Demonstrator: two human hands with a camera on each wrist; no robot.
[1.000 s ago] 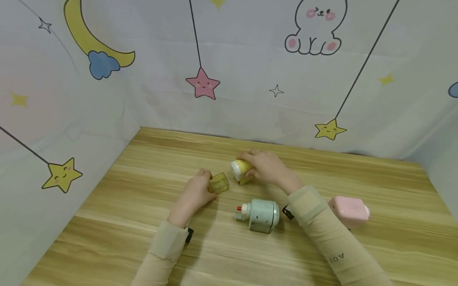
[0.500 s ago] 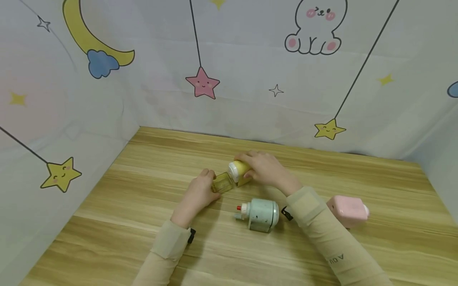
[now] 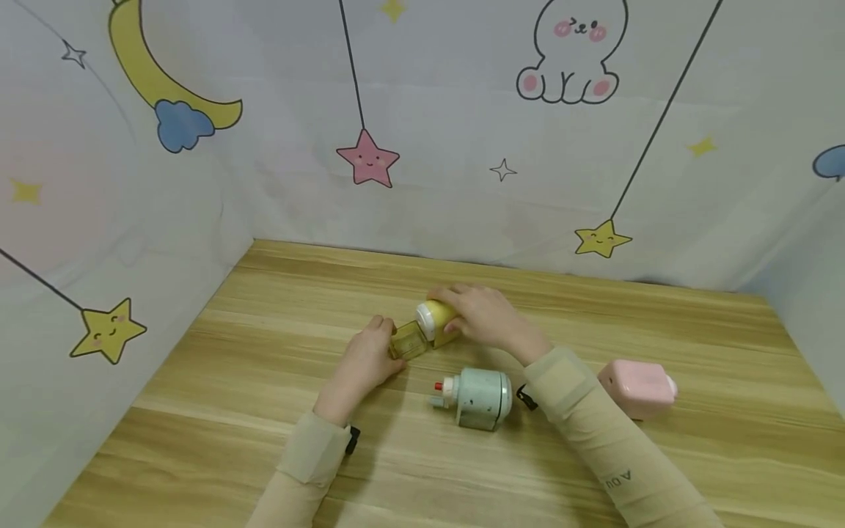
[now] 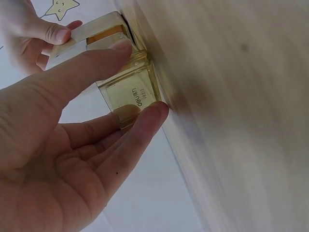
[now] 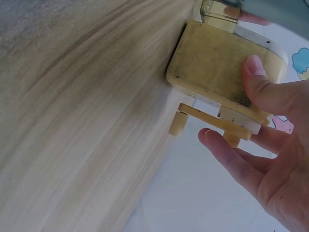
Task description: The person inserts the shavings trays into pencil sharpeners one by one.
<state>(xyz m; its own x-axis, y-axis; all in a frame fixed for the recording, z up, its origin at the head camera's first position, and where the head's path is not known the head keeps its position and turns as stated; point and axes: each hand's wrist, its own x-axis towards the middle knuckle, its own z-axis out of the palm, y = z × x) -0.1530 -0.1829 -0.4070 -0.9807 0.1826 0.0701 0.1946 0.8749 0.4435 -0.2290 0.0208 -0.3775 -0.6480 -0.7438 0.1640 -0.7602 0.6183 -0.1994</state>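
Observation:
My right hand [image 3: 485,315] grips a yellow pencil sharpener [image 3: 444,314] with a white end, lying over the table. In the right wrist view the thumb presses on its yellow body [image 5: 212,58], and a crank handle [image 5: 207,120] sticks out near the fingertips. My left hand [image 3: 363,352] pinches a clear yellowish shavings drawer [image 3: 409,342] between thumb and fingers. Seen from the left wrist, the lettered drawer [image 4: 130,92] sits right at the lower end of the sharpener, its far edge hidden against the body.
A mint green pencil sharpener [image 3: 484,396] lies on the wooden table [image 3: 231,396] in front of the hands. To the right, beside the right sleeve, is a pink sharpener [image 3: 637,387]. A printed cloth wall [image 3: 449,220] closes off the back and sides.
My left hand has moved the drawer right, up against the sharpener. My right hand has shifted slightly left with the sharpener. The view has tilted a little.

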